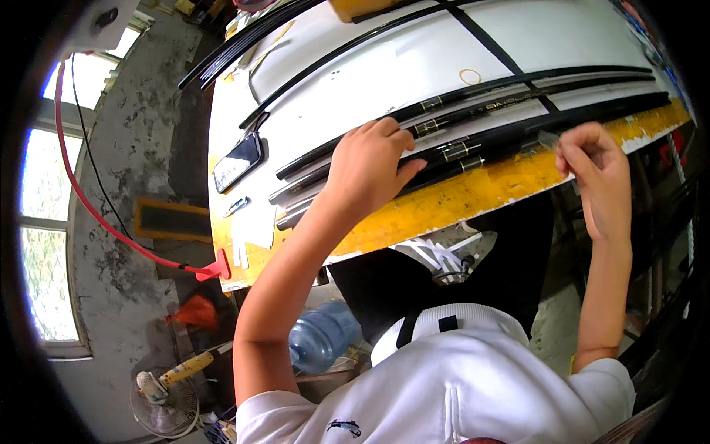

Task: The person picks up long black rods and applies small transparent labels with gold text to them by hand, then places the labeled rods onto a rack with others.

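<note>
Rods [481,112] lie partly hidden under the left hand [370,164], contact unclear.

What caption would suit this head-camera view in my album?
Left hand over glossy black rods, right hand pinching a small flat piece, at a yellow-edged white worktable.

Black, banded in gold on the rods [473,112] — yellow-edged white on the table [318,92], pale blue on the jug [322,338] — white on the shirt [414,385].
</note>
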`<state>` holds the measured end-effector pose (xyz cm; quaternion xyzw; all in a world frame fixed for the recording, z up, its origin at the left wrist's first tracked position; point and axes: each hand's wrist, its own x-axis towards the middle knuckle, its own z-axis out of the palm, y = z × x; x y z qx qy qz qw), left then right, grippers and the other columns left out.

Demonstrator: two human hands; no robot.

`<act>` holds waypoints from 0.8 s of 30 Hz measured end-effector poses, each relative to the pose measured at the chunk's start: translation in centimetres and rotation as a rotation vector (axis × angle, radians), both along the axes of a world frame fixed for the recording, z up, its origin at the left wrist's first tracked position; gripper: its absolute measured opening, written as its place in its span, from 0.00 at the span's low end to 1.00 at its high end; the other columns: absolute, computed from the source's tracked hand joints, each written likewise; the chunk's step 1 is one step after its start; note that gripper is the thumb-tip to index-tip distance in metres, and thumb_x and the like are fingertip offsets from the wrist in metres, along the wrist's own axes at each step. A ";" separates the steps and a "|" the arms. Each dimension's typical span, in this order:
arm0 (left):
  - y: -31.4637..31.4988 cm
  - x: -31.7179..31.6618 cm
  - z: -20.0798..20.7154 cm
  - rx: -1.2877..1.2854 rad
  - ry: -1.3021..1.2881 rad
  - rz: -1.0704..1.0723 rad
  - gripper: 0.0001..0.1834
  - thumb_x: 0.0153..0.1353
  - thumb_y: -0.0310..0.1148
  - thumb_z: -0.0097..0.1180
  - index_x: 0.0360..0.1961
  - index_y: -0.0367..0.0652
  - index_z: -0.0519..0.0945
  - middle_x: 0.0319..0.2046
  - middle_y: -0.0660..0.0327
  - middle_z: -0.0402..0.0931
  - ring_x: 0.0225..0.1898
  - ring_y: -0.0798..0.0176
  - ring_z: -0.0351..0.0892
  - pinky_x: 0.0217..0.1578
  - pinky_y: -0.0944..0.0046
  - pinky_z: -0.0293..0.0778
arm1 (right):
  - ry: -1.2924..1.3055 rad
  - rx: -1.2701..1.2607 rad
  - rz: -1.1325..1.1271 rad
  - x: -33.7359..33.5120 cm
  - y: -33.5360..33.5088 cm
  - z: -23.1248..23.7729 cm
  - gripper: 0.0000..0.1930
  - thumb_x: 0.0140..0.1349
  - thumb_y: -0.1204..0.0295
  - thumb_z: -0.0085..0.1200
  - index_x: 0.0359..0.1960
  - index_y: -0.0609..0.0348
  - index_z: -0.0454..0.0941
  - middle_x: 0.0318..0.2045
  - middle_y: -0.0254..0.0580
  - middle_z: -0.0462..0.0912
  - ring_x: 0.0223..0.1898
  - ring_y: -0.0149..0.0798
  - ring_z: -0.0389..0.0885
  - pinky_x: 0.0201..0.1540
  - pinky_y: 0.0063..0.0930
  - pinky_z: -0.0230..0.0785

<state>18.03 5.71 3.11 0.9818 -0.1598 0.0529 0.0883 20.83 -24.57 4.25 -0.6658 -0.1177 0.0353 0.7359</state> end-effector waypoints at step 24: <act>-13.7 -9.6 -0.3 -1.473 0.729 -0.079 0.17 0.71 0.38 0.46 0.51 0.34 0.64 0.25 0.63 0.66 0.17 0.75 0.63 0.19 0.74 0.61 | 0.001 0.401 -0.104 -10.4 -6.7 -1.8 0.07 0.59 0.77 0.60 0.35 0.62 0.73 0.31 0.41 0.76 0.28 0.30 0.74 0.30 0.22 0.66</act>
